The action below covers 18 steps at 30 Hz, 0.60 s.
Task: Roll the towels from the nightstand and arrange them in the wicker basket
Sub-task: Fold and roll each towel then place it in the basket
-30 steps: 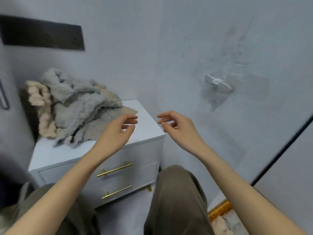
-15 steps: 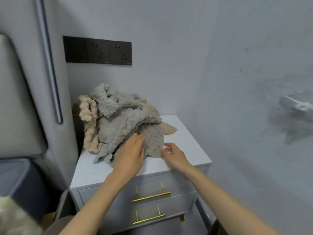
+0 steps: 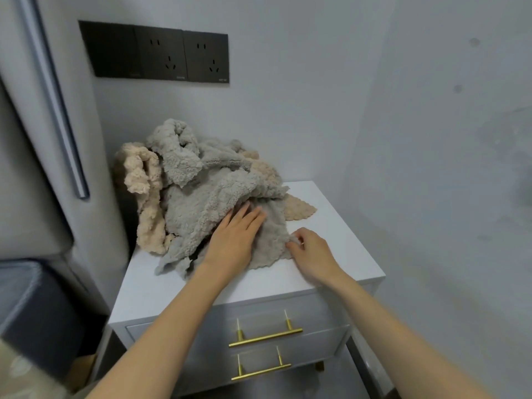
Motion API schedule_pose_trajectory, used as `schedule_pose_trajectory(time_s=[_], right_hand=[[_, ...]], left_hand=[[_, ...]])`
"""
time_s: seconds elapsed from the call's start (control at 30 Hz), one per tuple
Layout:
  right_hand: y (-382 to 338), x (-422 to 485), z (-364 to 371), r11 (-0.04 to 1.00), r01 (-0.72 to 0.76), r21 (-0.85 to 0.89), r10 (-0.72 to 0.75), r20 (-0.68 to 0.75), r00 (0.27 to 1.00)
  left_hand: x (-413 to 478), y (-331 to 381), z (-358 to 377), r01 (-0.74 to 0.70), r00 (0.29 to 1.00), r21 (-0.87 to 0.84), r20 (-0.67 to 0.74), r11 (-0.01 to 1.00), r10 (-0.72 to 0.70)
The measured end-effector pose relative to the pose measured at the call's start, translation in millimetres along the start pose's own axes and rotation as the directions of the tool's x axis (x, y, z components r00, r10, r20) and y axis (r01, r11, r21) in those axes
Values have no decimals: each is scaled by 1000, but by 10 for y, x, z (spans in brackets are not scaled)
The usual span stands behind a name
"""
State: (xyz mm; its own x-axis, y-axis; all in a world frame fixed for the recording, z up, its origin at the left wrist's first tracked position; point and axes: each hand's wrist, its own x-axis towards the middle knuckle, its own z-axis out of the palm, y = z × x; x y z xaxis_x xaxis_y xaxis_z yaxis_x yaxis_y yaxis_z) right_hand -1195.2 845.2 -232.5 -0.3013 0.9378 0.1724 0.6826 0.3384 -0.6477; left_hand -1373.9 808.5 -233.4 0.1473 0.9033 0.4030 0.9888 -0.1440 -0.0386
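A heap of fluffy towels lies on the white nightstand (image 3: 339, 254): grey towels (image 3: 201, 203) on top and beige towels (image 3: 144, 180) at the left and back. My left hand (image 3: 233, 240) lies flat with straight fingers on the front grey towel. To its right, my right hand (image 3: 309, 251) pinches that towel's right edge between thumb and fingers. The wicker basket is out of view.
The nightstand has two drawers with gold bar handles (image 3: 264, 336). A black socket panel (image 3: 155, 53) is on the wall behind. A padded headboard and bed edge (image 3: 34, 312) stand at the left. A wall closes off the right side.
The camera has turned and closed in on the nightstand. Both hands came down from mid-air onto the front grey towel; the right hand now pinches its edge.
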Motion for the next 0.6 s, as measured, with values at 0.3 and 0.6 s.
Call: schedule_pose_trajectory(time_s=[0.3,0.6], right_hand=[[273,-162,-706,960,-73,272,141,-239,961],[386,-468,-1120,974,-222,-50,214,-128,968]], left_hand=[[26,33,110,122,993,-17,4,992,-122],[60,352,115,126,958,-120,271,985,-89]])
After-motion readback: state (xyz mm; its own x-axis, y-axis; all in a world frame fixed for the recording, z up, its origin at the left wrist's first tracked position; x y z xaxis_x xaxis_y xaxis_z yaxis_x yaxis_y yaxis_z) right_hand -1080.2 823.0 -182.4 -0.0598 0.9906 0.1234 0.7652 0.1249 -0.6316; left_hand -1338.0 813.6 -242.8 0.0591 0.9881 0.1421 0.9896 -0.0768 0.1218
